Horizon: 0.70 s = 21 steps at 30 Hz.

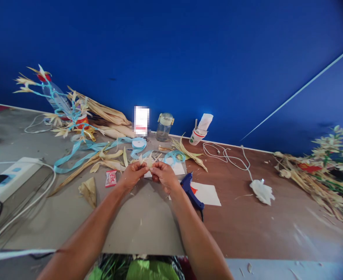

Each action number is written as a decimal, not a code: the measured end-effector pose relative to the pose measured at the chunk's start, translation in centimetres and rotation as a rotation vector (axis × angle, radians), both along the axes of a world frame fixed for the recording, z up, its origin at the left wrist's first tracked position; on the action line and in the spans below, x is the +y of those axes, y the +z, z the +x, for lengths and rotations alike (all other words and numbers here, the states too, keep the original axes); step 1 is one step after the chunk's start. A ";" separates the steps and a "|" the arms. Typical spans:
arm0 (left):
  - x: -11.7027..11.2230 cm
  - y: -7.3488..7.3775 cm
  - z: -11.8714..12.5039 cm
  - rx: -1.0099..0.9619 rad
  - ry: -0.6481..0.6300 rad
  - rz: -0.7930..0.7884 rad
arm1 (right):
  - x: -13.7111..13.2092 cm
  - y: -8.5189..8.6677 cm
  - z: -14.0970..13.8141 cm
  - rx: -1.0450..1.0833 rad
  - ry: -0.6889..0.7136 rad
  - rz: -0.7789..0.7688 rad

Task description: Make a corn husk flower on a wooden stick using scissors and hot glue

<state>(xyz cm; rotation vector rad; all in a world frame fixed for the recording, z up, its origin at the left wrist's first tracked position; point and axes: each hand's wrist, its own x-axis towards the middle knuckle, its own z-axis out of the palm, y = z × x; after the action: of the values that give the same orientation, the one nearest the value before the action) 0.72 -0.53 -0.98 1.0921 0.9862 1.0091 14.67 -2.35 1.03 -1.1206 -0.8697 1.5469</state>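
Observation:
My left hand (pixel 133 174) and my right hand (pixel 163 175) meet over the grey board (pixel 142 221), fingers pinched together on a small pale dried-husk flower (pixel 148 161) with pointed petals. Both hands grip it from either side. A blue glue gun (pixel 192 191) lies just right of my right wrist, on a white paper sheet (pixel 208 193). A spool of light blue ribbon (pixel 139 144) sits beyond my hands, its ribbon (pixel 72 157) trailing off to the left.
Dried husk leaves (pixel 101 159) and a husk-flower bouquet in a bottle (pixel 57 101) lie at left. A glass jar (pixel 164 126), a paper cup (pixel 198 134), a white cable (pixel 232 157), a power strip (pixel 8 181) and a small red packet (pixel 111 178) are around. More husk flowers (pixel 320 171) lie at right.

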 end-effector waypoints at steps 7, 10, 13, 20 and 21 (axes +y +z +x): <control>-0.1 0.4 -0.1 0.070 -0.006 0.016 | -0.1 0.2 0.1 -0.041 0.018 -0.006; 0.0 0.3 -0.1 0.114 -0.032 0.048 | -0.1 0.1 0.1 -0.106 0.012 -0.013; 0.1 0.0 -0.2 0.151 -0.055 0.075 | 0.0 -0.1 0.2 -0.181 0.030 -0.039; 0.3 -0.5 -0.3 0.182 -0.100 0.117 | -0.1 -0.2 0.5 -0.330 0.084 -0.012; 0.3 -0.5 -0.3 0.185 -0.112 0.118 | -0.1 -0.2 0.5 -0.327 0.093 -0.017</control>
<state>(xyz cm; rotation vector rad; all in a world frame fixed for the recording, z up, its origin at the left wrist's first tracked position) 0.44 -0.27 -1.44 1.3425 1.0107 0.8953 15.16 -2.44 0.87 -1.3872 -1.1419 1.4694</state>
